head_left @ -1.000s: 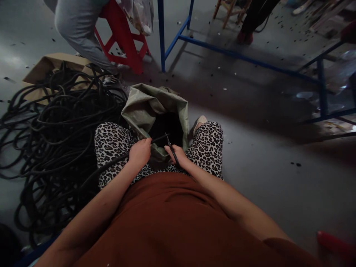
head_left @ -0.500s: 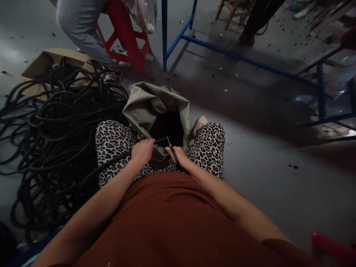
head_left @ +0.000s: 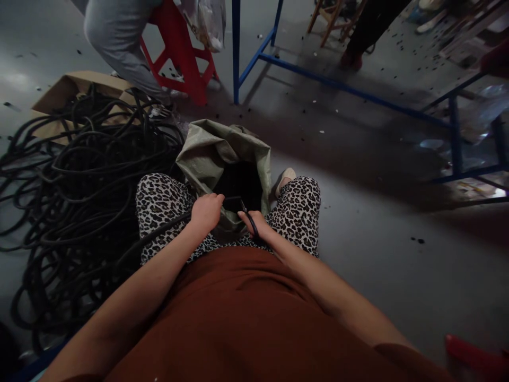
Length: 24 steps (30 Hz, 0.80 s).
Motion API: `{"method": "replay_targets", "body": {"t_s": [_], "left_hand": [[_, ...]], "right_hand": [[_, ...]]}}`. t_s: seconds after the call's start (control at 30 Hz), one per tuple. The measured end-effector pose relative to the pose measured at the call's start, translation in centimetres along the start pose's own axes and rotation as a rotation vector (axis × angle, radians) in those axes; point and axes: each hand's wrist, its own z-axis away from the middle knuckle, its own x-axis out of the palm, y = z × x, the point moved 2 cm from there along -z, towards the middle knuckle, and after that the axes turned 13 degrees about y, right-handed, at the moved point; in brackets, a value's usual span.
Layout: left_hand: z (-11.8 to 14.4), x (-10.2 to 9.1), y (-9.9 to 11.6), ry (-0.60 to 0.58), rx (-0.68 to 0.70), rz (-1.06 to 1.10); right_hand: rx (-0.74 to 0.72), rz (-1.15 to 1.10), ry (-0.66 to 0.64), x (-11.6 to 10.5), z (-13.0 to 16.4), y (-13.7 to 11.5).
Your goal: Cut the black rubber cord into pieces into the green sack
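While I sit with my knees apart, my left hand (head_left: 205, 211) has its fingers curled tight round a black cable (head_left: 167, 227), which runs off to my left into the big tangled cable pile (head_left: 75, 180) on the floor. My right hand (head_left: 254, 223) grips dark scissors (head_left: 247, 215), blades pointing at the cable end; how far they gape I cannot tell. Both hands hover over the mouth of the green woven sack (head_left: 207, 154) between my legs.
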Motion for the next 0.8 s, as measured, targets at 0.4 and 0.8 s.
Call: {"method": "replay_targets", "body": {"t_s": [0.4, 0.8], "left_hand": [[0.6, 1.9, -0.8, 0.053, -0.028, -0.050], [0.9, 2.0, -0.5, 0.059, -0.035, 0.006]], "right_hand": [[0.253, -0.237, -0.073, 0.9, -0.1, 0.9], [0.196, -0.317, -0.188, 1.5, 0.3, 0.8]]}}
